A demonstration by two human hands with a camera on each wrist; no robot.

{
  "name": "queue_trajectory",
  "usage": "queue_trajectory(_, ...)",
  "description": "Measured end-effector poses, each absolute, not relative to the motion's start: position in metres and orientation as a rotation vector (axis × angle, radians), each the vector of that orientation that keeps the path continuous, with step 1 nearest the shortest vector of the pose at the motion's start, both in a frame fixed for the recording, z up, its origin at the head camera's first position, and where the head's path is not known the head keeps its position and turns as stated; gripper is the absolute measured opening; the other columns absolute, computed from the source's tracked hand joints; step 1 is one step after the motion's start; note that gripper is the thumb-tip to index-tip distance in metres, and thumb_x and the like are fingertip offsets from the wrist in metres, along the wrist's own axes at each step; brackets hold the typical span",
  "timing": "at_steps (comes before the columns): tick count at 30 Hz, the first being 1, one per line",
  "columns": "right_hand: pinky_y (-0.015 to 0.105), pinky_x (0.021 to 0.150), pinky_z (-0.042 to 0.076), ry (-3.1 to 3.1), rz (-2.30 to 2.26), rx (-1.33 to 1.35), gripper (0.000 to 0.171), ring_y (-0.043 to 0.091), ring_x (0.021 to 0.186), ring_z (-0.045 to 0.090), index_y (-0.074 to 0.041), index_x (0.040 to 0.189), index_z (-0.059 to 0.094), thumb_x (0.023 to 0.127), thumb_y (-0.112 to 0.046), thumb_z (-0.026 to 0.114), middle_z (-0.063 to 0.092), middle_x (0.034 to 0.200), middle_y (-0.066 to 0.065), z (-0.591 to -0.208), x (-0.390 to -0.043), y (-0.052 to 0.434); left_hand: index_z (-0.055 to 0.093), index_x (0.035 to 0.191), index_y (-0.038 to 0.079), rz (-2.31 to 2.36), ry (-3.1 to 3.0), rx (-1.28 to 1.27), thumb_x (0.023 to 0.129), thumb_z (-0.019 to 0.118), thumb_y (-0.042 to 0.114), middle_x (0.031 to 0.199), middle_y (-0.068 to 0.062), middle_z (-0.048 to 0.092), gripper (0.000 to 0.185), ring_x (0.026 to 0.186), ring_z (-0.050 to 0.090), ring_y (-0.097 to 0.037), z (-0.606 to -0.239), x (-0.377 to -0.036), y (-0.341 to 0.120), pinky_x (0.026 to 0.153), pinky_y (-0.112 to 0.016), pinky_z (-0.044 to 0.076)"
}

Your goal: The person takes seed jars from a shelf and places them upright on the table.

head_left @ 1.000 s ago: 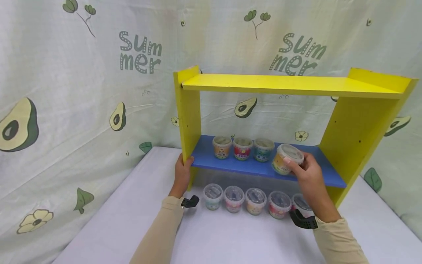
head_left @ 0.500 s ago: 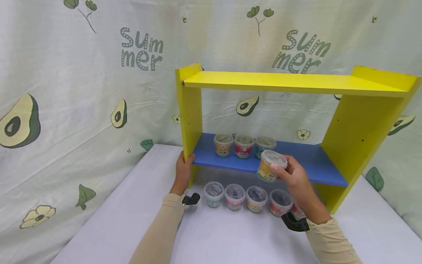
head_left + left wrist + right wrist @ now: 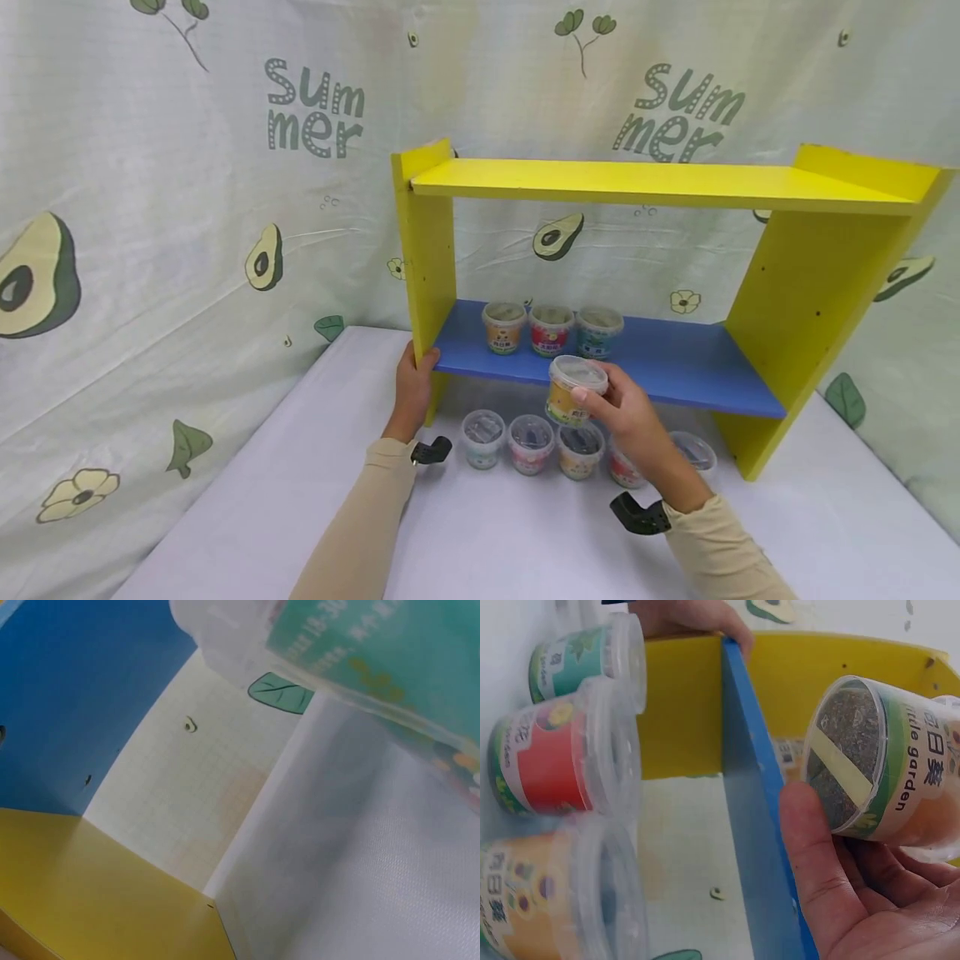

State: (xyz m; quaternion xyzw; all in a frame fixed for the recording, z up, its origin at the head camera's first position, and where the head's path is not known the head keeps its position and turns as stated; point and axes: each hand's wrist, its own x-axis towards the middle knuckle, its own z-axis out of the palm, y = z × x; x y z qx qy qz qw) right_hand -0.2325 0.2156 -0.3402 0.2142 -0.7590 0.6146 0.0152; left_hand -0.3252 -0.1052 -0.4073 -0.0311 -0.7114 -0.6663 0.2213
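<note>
My right hand (image 3: pixel 633 421) grips a clear-lidded planting cup (image 3: pixel 567 402) with an orange label. It is in front of the blue shelf (image 3: pixel 675 358), over the lower row of cups. In the right wrist view, dark soil and a pale strip show through the bottom of that planting cup (image 3: pixel 847 754), and the thumb lies along its base edge. My left hand (image 3: pixel 412 393) holds the yellow side panel (image 3: pixel 431 258) at its front edge, thumb by the shelf corner. Three similar cups stand on the shelf: orange (image 3: pixel 503 331), red (image 3: pixel 550 333) and teal (image 3: pixel 597 335).
Below the shelf, several lidded cups stand in a row on the white table (image 3: pixel 510 542), a teal cup (image 3: pixel 482 442) leftmost. The yellow top board (image 3: pixel 637 179) spans above. A printed curtain (image 3: pixel 187 250) hangs behind. A green-labelled cup (image 3: pixel 405 652) looms close in the left wrist view.
My right hand has carried the orange-labelled planting cup leftward and down, from the right part of the shelf to in front of its edge. My left hand keeps its hold on the side panel.
</note>
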Motion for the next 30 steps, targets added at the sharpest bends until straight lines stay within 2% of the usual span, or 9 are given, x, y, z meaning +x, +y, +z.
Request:
queue_trajectory(5, 0.035, 0.093, 0.048, -2.373, 1.967, 0.726, 0.056, 0.032, 0.121, 0.052, 0.000, 0.147, 0.033, 0.102, -0.025, 0.057, 0.049, 0.139, 0.021, -0.347, -0.229, 0.201, 0.046, 0.138, 0.001, -1.837, -1.947, -0.114, 0.103, 0.049, 0.025, 0.120, -0.015, 0.053, 0.043, 0.106, 0.047, -0.027, -0.405, -0.323, -0.105, 0.096, -0.042, 0.035)
queue_trajectory(9, 0.038, 0.095, 0.049, -2.410, 1.997, 0.770, 0.057, 0.031, 0.121, 0.055, -0.001, 0.143, 0.035, 0.099, -0.025, 0.063, 0.051, 0.137, 0.020, -0.358, -0.226, 0.187, 0.047, 0.137, -0.001, -1.832, -1.945, -0.118, 0.103, 0.050, 0.025, 0.119, -0.016, 0.052, 0.043, 0.105, 0.047, -0.028, -0.405, -0.322, -0.105, 0.094, -0.041, 0.035)
queue_trajectory(18, 0.033, 0.082, 0.052, -2.492, 1.951, 0.879, 0.055, 0.024, 0.103, 0.064, -0.001, 0.133, 0.040, 0.094, -0.026, 0.070, 0.064, 0.119, 0.015, -0.380, -0.213, 0.157, 0.047, 0.137, 0.002, -1.818, -1.916, -0.143, 0.101, 0.052, 0.031, 0.120, -0.015, 0.053, 0.046, 0.107, 0.048, -0.029, -0.411, -0.324, -0.107, 0.097, -0.045, 0.036)
queue_trajectory(24, 0.030, 0.079, 0.052, -2.560, 1.869, 0.895, 0.059, 0.020, 0.096, 0.065, -0.002, 0.128, 0.043, 0.088, -0.029, 0.077, 0.067, 0.114, 0.010, -0.397, -0.204, 0.140, 0.047, 0.139, 0.002, -1.820, -1.910, -0.135, 0.101, 0.052, 0.029, 0.120, -0.016, 0.053, 0.046, 0.105, 0.048, -0.029, -0.411, -0.322, -0.107, 0.095, -0.045, 0.036)
queue_trajectory(30, 0.028, 0.079, 0.052, -2.538, 1.881, 0.867, 0.060, 0.019, 0.096, 0.065, -0.001, 0.126, 0.043, 0.085, -0.024, 0.080, 0.067, 0.117, 0.013, -0.404, -0.202, 0.135, 0.045, 0.143, 0.004, -1.835, -1.930, -0.148, 0.104, 0.051, 0.029, 0.125, -0.016, 0.052, 0.047, 0.107, 0.048, -0.028, -0.409, -0.322, -0.107, 0.097, -0.046, 0.036)
